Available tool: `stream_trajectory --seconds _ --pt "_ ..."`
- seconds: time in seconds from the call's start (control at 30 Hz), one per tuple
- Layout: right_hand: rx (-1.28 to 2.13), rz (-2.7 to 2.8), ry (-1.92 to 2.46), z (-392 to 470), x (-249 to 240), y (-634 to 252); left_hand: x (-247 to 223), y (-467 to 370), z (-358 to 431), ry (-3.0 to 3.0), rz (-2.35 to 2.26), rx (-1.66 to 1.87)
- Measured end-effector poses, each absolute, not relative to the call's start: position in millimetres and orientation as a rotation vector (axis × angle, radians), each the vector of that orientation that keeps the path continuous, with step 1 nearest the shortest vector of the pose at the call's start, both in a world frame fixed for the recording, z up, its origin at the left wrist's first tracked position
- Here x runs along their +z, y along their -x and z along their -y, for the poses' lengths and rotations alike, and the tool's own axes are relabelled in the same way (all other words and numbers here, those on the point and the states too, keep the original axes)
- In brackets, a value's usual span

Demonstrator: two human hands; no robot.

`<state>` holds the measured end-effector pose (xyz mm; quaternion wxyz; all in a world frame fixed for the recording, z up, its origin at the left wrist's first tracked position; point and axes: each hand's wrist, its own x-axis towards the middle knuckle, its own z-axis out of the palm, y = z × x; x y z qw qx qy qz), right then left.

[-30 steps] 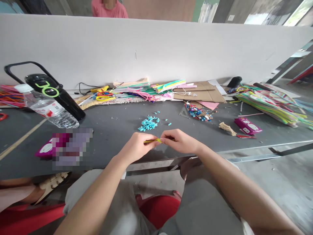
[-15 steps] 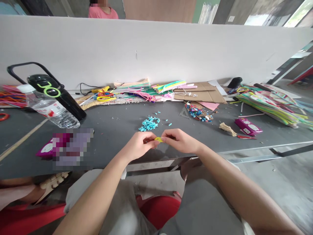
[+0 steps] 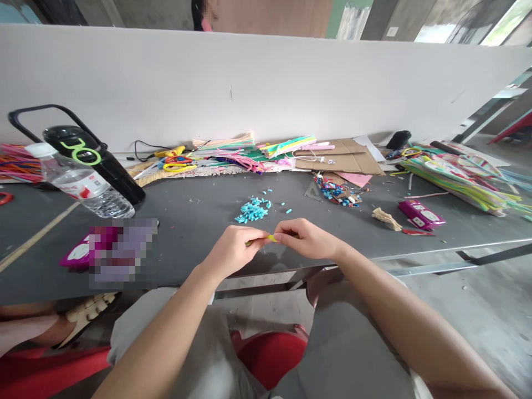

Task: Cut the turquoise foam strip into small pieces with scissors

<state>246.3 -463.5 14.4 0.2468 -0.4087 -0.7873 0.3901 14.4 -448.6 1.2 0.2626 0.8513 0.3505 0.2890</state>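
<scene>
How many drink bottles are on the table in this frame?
2. A clear plastic water bottle and a black bottle with a carry handle lie side by side at the table's left end; clutter could hide others.

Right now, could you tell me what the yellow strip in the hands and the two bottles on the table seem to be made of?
The yellow strip looks like thin paper or a straw; too small to tell. The clear bottle looks like thin glossy plastic: see-through, white cap. The black bottle looks like hard, smooth plastic or coated metal.

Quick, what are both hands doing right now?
Left hand: closed, pinching one end of the yellow strip.
Right hand: closed, pinching the strip's other end.
</scene>
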Motion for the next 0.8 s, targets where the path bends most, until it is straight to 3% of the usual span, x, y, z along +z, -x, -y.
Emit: stream_trajectory --seconds 0.23,0.5,0.8 --pt "1.019 2.197 1.087 463 18 -250 11 -17 453 -2.318 -0.959 0.690" --pt "0.952 2.258 1.052 467 22 -249 22 -16 452 -1.766 -0.999 0.357" --pt "1.009 2.226 1.071 466 22 -251 24 -18 452 -1.721 -0.974 0.301"
